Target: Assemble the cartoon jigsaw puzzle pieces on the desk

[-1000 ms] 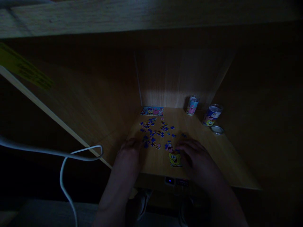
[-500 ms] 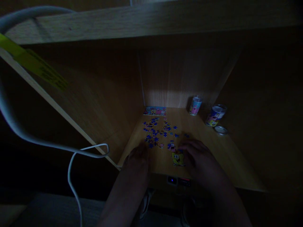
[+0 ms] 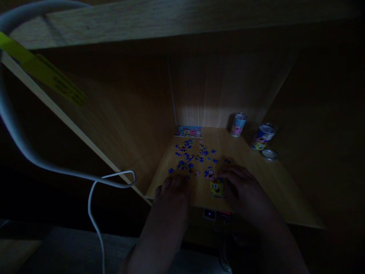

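Note:
Many loose jigsaw puzzle pieces (image 3: 186,156), mostly blue, are scattered over the wooden board. A joined section of the jigsaw puzzle (image 3: 217,189), showing a yellow cartoon face with a pink figure above it, sits near the front edge. My left hand (image 3: 173,190) rests at the near side of the loose pieces, fingers bent down and close together; a blue piece shows by its fingertips, and whatever is under them is hidden. My right hand (image 3: 239,184) is at the right side of the joined section, fingers closed at a blue jigsaw puzzle piece on its upper edge.
A printed picture strip (image 3: 188,131) lies against the back panel. Two printed cans, one pink and blue (image 3: 238,125) and one blue and yellow (image 3: 264,137), stand at the right, with a round lid (image 3: 269,155) beside them. A white cable (image 3: 94,179) hangs at left; a shelf edge (image 3: 182,23) crosses above.
My left hand has moved right and slightly forward, uncovering a blue piece at its left. My right hand stays beside the joined section. The view has shifted slightly.

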### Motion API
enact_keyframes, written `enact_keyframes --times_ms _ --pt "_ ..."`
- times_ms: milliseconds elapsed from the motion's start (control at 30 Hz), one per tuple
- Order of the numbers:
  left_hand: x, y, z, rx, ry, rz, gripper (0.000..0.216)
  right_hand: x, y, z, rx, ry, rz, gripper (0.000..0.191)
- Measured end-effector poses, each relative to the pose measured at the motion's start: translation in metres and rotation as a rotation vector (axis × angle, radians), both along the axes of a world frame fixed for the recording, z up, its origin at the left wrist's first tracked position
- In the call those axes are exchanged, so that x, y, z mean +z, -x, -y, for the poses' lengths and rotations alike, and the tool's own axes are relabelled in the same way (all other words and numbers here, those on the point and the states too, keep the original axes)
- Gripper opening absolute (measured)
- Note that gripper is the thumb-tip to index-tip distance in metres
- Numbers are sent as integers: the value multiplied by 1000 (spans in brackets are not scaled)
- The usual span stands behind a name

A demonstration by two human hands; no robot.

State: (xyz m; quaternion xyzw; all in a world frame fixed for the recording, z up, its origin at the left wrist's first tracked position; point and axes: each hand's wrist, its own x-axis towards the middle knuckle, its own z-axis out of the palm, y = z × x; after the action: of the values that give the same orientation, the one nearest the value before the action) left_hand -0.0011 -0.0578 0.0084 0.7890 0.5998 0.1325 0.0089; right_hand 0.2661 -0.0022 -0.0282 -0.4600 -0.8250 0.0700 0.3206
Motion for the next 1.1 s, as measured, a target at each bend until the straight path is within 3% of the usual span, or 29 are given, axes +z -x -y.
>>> enact_keyframes --times_ms 267,400,567,867,1000,1100 --pt "13 9 -6 -82 93 -25 57 -1 0 -1 -32 1 -5 29" --pt "17 13 -15 36 104 -68 58 -5 -4 -4 -149 -15 0 25" --pt "21 17 -28 201 172 -114 61 -13 -12 -5 -395 -3 53 39" --pt "15 27 -40 223 176 20 66 -14 -19 -2 -617 9 100 35" --pt "9 31 -45 288 47 57 51 -12 -16 0 -669 -32 101 36" --pt "7 33 -47 321 97 21 40 -10 -13 1 -699 -37 83 37"
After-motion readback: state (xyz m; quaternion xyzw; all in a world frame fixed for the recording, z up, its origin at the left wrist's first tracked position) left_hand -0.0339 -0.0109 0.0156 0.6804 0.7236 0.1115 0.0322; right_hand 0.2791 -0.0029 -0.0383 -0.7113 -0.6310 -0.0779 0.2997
